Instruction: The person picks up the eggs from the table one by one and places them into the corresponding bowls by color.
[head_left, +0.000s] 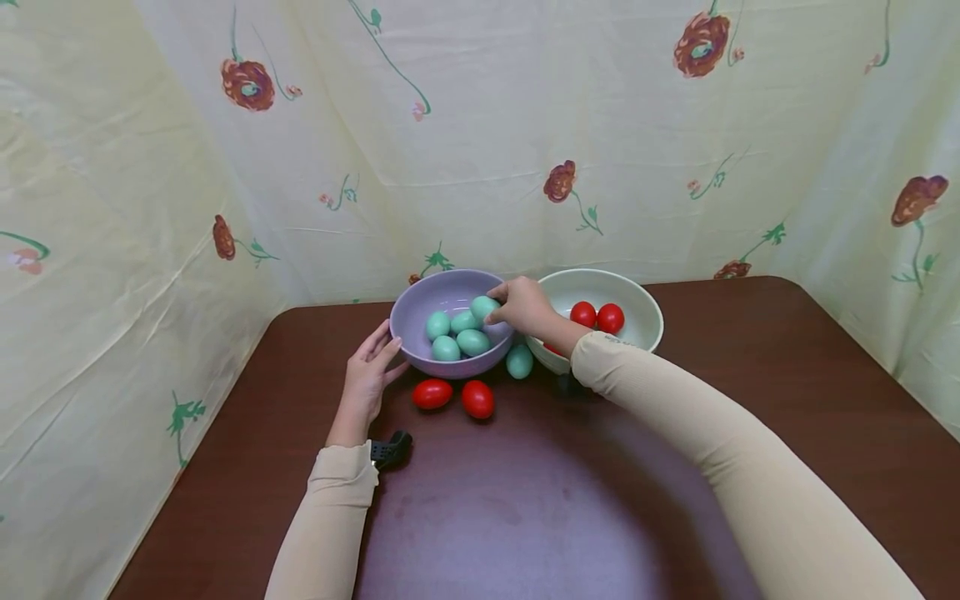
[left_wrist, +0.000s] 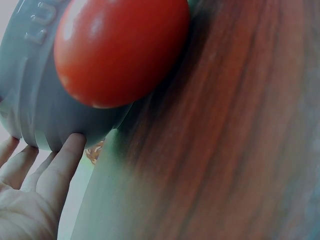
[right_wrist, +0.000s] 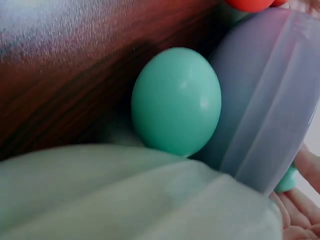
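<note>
In the head view my right hand pinches a mint-green egg over the right side of the purple bowl, where several more green eggs lie. With its fingers extended, my left hand touches that bowl's left outer side. In the left wrist view its fingertips rest against the wall, and a red egg stands close to the camera. The right wrist view mostly hides the pinched egg. Beside the right hand stands a white bowl holding red eggs, partly covered by my forearm.
One green egg sits on the table between the fronts of the two bowls. Two red eggs lie in front of the purple bowl on the dark wooden table. A flowered cloth hangs behind the table's back edge.
</note>
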